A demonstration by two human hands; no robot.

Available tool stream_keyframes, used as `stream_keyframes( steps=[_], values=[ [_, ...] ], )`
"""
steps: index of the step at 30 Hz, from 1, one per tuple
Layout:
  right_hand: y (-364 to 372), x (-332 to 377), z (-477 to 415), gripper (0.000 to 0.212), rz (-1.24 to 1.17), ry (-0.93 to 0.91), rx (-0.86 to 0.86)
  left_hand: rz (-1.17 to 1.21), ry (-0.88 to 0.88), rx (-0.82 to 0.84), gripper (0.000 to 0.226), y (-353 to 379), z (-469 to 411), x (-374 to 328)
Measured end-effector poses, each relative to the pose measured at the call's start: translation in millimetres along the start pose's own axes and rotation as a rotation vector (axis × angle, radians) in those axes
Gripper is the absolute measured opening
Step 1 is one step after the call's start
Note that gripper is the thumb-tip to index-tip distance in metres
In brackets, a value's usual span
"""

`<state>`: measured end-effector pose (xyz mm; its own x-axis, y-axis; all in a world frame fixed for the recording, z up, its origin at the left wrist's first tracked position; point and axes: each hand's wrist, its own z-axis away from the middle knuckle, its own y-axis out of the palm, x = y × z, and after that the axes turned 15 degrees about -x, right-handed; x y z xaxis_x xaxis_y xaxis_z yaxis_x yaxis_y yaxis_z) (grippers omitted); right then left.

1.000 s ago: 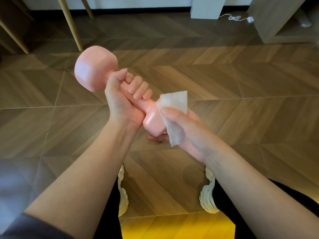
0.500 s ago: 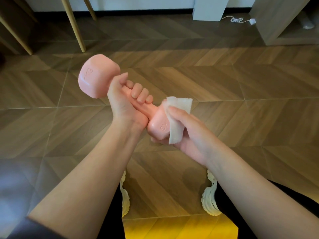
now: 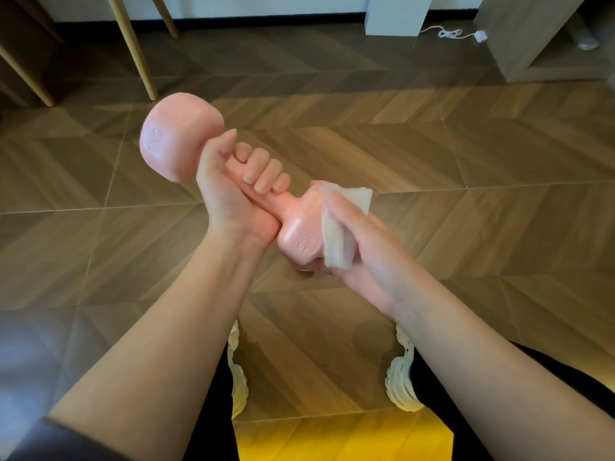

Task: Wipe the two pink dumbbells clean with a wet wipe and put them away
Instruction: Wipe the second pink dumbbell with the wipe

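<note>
Head view gives me one pink dumbbell (image 3: pixel 294 232) in mid-air above the wooden floor (image 3: pixel 466 161), tilted, far head up and to the left, near head lower and to the right; nothing carries it but the two hands. My main worry is a slip. The left hand (image 3: pixel 229 194) alone bears the weight by the handle, and I judge that moisture from the wet wipe (image 3: pixel 336 242) creeping onto the handle would loosen that hold, sending the weight down toward the white shoes (image 3: pixel 401 377) right below. The handle under the left palm cannot be wiped without a regrip, and that swap looks to me like the riskiest point. The wipe is bunched, so it may skip faces of the near head or slide out of the hand. The second dumbbell is out of view, so I cannot say where it is. As for the fingers (image 3: pixel 266 173), the left ones are clenched tight round the handle, thumb lying up against the far head. The right hand (image 3: pixel 369 251) cups the near head with the wipe pressed between palm and pink surface, one digit lying along the top of the wipe, fingertips (image 3: pixel 301 269) curling in underneath.
</note>
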<state>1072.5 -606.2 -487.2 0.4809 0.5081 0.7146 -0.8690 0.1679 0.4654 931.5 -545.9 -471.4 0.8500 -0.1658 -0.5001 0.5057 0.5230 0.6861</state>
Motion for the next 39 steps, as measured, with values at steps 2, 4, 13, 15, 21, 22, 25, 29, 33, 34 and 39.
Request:
stream_keyframes(
  steps=[2, 4, 13, 15, 21, 22, 25, 29, 33, 34, 39],
  values=[
    [0, -1, 1, 0.049, 0.039, -0.042, 0.033, 0.036, -0.008, -0.005, 0.035, -2, -1, -1],
    [6, -3, 0, 0.046, 0.074, -0.074, -0.029, 0.021, 0.001, -0.012, 0.035, -2, -1, 0],
    [-5, -4, -1, 0.065, 0.601, -0.449, 0.04, 0.028, -0.063, -0.345, 0.03, -2, -6, 9],
    [-3, -8, -2, 0.063, 0.612, -0.493, 0.029, 0.037, -0.069, -0.389, 0.031, -5, -7, 9],
    [16, -10, -10, 0.021, 0.397, -0.495, -0.2, -0.008, -0.012, -0.335, 0.034, -3, -5, 8],
    [14, -8, -12, 0.022, 0.414, -0.454, -0.165, -0.013, -0.003, -0.322, 0.034, -3, -5, 7],
    [5, -5, -10, 0.051, 0.438, -0.23, -0.041, -0.02, -0.003, -0.285, 0.033, -4, -6, 4],
    [8, -8, -6, 0.054, 0.364, -0.206, -0.143, -0.034, -0.025, -0.248, 0.031, -5, -5, 8],
    [10, -8, -8, 0.04, 0.291, -0.163, -0.249, -0.062, -0.051, -0.232, 0.031, -1, -4, 15],
    [7, -6, -8, 0.04, 0.293, -0.149, -0.221, -0.063, -0.052, -0.236, 0.031, 0, -5, 15],
    [-5, 0, -3, 0.05, 0.381, -0.138, -0.052, -0.033, -0.05, -0.246, 0.031, -3, -8, 12]
  ],
)
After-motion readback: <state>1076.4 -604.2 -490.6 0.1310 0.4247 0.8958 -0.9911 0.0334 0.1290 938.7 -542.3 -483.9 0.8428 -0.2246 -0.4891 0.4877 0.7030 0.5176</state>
